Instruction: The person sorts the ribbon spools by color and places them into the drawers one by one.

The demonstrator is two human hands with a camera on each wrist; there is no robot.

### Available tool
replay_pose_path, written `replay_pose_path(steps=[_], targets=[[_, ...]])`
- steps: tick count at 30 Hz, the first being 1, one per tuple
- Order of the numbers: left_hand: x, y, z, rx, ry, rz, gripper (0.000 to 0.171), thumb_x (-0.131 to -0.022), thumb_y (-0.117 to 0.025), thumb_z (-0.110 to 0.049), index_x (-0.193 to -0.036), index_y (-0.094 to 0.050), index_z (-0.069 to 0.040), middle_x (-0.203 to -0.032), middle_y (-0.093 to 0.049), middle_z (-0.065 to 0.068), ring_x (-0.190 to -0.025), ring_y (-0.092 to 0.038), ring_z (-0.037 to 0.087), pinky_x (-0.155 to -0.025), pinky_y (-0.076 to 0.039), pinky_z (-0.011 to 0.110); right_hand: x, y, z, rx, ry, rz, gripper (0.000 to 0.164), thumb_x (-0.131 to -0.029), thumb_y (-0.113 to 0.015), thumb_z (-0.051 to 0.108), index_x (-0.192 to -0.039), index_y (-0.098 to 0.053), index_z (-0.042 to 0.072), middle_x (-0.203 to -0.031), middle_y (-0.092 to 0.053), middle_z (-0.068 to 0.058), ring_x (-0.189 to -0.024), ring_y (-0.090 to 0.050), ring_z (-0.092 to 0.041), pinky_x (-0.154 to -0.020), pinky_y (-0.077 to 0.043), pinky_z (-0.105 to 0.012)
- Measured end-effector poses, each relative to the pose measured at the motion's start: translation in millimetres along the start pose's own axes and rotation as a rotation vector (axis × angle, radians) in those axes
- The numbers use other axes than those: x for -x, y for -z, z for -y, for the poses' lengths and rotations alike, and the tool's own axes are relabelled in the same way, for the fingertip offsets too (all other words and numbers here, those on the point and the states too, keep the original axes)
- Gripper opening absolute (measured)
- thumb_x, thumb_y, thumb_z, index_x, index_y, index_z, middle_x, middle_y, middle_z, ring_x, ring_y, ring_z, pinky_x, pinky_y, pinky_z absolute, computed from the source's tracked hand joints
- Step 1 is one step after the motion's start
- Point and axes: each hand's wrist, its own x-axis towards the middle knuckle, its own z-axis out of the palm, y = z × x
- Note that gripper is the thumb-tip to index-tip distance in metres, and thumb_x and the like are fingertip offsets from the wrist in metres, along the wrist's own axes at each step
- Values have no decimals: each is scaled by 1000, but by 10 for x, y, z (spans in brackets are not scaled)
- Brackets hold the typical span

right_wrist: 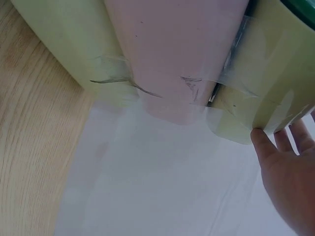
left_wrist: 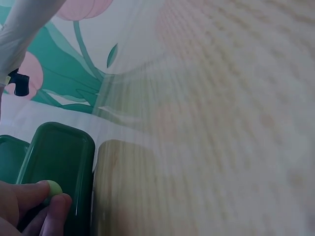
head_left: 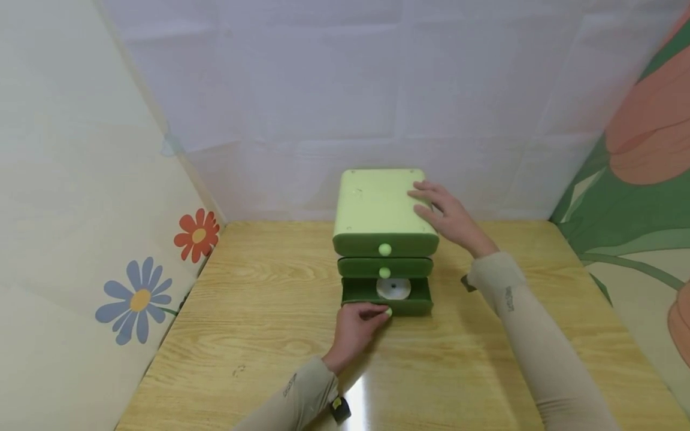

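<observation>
A small three-drawer cabinet (head_left: 380, 200) with a light green top and dark green fronts stands on the table. Its bottom drawer (head_left: 415, 308) is pulled out, and a white disc with a dark centre hole (head_left: 393, 289) lies inside. Thumb and finger of my left hand (head_left: 356, 332) pinch that drawer's round light green knob (left_wrist: 54, 188). On the cabinet's right top edge rests my right hand (head_left: 450, 218), its fingers spread. From the side, the right wrist view shows those fingers against the yellow-green top section (right_wrist: 275, 69), beside a pink middle section (right_wrist: 172, 49).
The middle drawer (head_left: 356, 267) and the top drawer (head_left: 358, 244) each have a round knob. Under everything lies a wood-grain table (head_left: 259, 323). A white sheet (head_left: 302, 108) hangs behind, and flower-printed panels (head_left: 641, 197) flank the sides. Clear tape (right_wrist: 113, 69) runs across the cabinet's side.
</observation>
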Motion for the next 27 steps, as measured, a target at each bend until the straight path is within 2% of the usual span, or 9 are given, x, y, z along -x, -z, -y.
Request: replay_pose_path(steps=[14, 27], targets=[[-132, 2, 31, 14, -17, -9, 13, -89, -83, -14, -102, -82, -15, -97, -81, 0, -87, -75, 10, -79, -60, 22, -5, -4, -22, 4, 0, -8, 49, -108, -53, 39, -151, -52, 17, -169, -31, -4, -159, -20, -30, -125, -20, -65], [-221, 12, 7, 38, 8, -20, 12, -89, -82, -14, -101, -82, -12, -96, -81, 3, -85, -75, 12, -78, -60, 21, -2, -1, 3, 2, -2, -6, 48, -108, -53, 39, -152, -52, 17, -169, -31, -3, -159, -20, -29, -126, -21, -64]])
